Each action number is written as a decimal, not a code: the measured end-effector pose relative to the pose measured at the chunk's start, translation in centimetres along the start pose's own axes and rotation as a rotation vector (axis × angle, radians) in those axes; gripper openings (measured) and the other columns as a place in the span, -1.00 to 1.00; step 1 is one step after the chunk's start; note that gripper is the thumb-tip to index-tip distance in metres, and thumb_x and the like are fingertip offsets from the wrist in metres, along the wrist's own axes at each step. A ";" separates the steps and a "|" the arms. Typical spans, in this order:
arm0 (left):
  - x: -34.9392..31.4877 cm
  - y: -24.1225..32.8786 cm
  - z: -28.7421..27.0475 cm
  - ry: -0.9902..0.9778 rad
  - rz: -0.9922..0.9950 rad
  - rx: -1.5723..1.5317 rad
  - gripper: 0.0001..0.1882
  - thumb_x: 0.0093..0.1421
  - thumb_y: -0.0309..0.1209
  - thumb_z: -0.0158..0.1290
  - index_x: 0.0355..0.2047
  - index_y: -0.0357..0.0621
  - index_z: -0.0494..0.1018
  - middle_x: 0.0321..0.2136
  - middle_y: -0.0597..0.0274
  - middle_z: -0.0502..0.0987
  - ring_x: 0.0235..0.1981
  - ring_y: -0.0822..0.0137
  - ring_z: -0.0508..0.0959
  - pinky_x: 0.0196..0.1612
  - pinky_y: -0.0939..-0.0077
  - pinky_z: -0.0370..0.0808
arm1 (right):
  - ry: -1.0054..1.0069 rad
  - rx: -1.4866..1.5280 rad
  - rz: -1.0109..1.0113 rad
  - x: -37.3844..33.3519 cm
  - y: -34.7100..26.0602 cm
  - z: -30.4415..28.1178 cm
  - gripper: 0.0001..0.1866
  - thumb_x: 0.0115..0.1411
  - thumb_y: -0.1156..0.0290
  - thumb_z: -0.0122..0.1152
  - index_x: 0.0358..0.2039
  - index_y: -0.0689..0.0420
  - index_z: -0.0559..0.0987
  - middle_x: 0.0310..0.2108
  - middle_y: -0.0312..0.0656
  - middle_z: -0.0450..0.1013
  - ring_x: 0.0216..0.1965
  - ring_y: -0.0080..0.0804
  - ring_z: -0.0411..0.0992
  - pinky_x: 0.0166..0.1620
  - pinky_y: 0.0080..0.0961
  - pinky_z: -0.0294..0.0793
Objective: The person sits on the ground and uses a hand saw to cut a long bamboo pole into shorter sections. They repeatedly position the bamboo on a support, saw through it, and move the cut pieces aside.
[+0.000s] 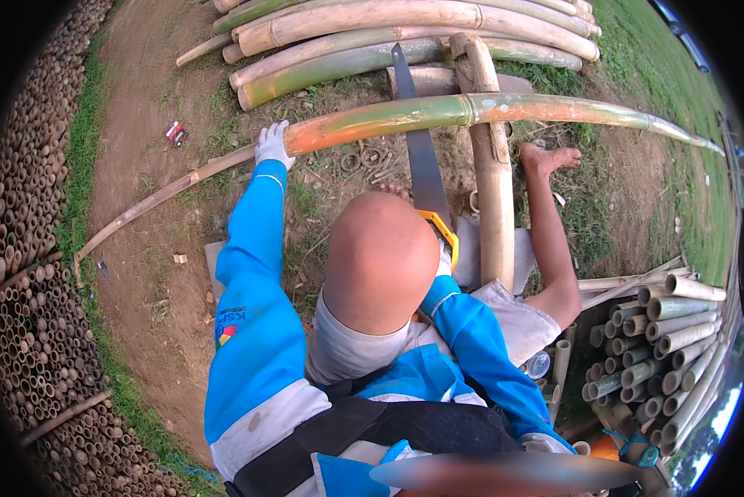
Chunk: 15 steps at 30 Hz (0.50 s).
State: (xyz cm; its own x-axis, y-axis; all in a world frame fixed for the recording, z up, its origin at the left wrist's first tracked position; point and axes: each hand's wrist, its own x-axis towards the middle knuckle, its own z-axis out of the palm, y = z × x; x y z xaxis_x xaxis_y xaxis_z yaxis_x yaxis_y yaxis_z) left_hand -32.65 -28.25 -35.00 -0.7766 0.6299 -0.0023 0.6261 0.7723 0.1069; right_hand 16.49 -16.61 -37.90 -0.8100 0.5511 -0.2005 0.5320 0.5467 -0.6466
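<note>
1. Head view, setting: outdoor yard, bare brown dirt with patches of grass (678, 74). A stack of cut bamboo tubes (24, 248), open ends showing, curves along the left rim. A pile of long green-yellow bamboo poles (405, 33) lies at the top. A bundle of short bamboo pieces (662, 348) sits at lower right.

2. Work piece: a long green-and-orange bamboo pole (438, 112) lies crosswise, resting on an upright pale bamboo post (492, 182). Its thin end tapers off to the left, down toward the dirt.

3. Left hand (271, 145), white glove, blue sleeve: closed around the pole left of the cut, pinning it.

4. Right hand (444, 263), white glove: mostly hidden behind the raised knee (380, 261); it appears wrapped on the yellow handle of the grey-bladed hand saw (417, 132). Hands well apart.

5. Saw blade crosses the pole just left of the post; its tip reaches past the pole.

6. Progress, judged: the pole is in one piece; depth of kerf cannot be read. Small bamboo rings (364, 157) on the ground below suggest slices already taken off; the cut in hand is not through.

7. Edges and room: post stands just right of the blade, bare foot (550, 157) beyond it, near the pole. Knee crowds the handle. Open ground lies left of the held pole.
</note>
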 end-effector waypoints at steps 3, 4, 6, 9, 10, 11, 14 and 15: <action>0.4 1.5 -1.3 -0.315 -0.122 0.200 -0.36 0.31 0.08 0.22 0.32 0.18 0.47 0.41 0.22 0.37 0.47 -0.01 0.30 0.39 -0.08 0.38 | -0.084 -0.213 0.001 -0.2 0.0 -0.4 -0.50 0.22 0.00 0.30 0.05 0.03 0.59 0.11 0.08 0.42 0.21 0.26 0.39 0.19 0.18 0.49; 0.2 1.9 -1.6 -0.340 -0.133 0.256 -0.38 0.30 0.10 0.22 0.28 0.15 0.50 0.36 0.23 0.44 0.44 0.00 0.35 0.37 -0.10 0.40 | -0.150 -0.442 0.002 -0.3 -0.3 -0.8 -0.50 0.23 -0.01 0.29 0.06 0.03 0.59 0.12 0.09 0.42 0.21 0.27 0.40 0.19 0.19 0.50; -0.2 1.7 -2.5 -0.318 -0.095 0.365 -0.52 0.33 0.02 0.23 0.13 0.07 0.61 0.07 0.27 0.62 0.24 0.03 0.55 0.25 -0.07 0.49 | -0.188 -0.478 0.014 -0.3 -0.9 -1.7 -0.50 0.26 0.01 0.26 0.08 0.05 0.58 0.16 0.11 0.41 0.22 0.31 0.40 0.21 0.19 0.50; -2.1 -0.7 -3.8 -0.277 -0.069 0.361 -0.73 0.36 -0.15 0.19 0.02 0.19 0.65 -0.03 0.23 0.66 0.13 0.04 0.64 0.17 -0.08 0.55 | -0.242 -0.525 0.032 0.0 -1.6 -2.3 -0.50 0.29 0.02 0.21 0.11 0.08 0.58 0.16 0.13 0.43 0.25 0.31 0.40 0.26 0.17 0.47; -3.4 -1.9 -4.4 -0.258 -0.071 0.331 -0.81 0.39 -0.23 0.15 -0.04 0.25 0.65 -0.02 0.19 0.66 0.11 0.05 0.65 0.14 -0.11 0.56 | -0.237 -0.492 0.014 0.1 -1.6 -2.3 -0.50 0.30 0.02 0.21 0.11 0.08 0.58 0.15 0.13 0.44 0.25 0.29 0.40 0.28 0.16 0.45; -4.7 -2.9 -4.8 -0.296 -0.073 0.334 -0.76 0.38 -0.27 0.15 0.01 0.30 0.66 -0.04 0.17 0.66 0.10 0.03 0.65 0.12 -0.08 0.57 | -0.233 -0.457 -0.006 0.1 -1.6 -2.1 -0.50 0.30 0.02 0.20 0.11 0.08 0.58 0.15 0.13 0.45 0.25 0.27 0.41 0.29 0.15 0.44; -8.0 -5.2 -6.1 -0.391 -0.172 0.309 -0.66 0.39 -0.38 0.11 0.09 0.37 0.68 -0.05 0.14 0.65 0.09 0.00 0.65 0.16 -0.03 0.55 | -0.120 -0.330 -0.054 -0.2 -1.2 -1.3 -0.49 0.30 0.00 0.18 0.11 0.08 0.58 0.15 0.14 0.48 0.25 0.19 0.43 0.34 0.08 0.40; -8.3 -5.4 -6.3 -0.343 -0.166 0.329 -0.65 0.40 -0.39 0.11 0.09 0.38 0.68 -0.03 0.14 0.66 0.10 0.01 0.64 0.18 -0.03 0.53 | -0.120 -0.281 -0.029 -0.5 -1.0 -1.0 -0.49 0.30 0.00 0.19 0.11 0.07 0.58 0.16 0.14 0.48 0.25 0.19 0.43 0.33 0.07 0.40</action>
State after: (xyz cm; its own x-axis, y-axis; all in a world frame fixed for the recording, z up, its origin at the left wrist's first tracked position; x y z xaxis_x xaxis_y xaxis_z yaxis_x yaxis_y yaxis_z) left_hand -30.01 -38.15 -29.31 -0.8345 0.4444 -0.3256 0.5279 0.8142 -0.2417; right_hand 16.58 -16.79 -36.36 -0.8402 0.4637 -0.2812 0.5422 0.7231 -0.4278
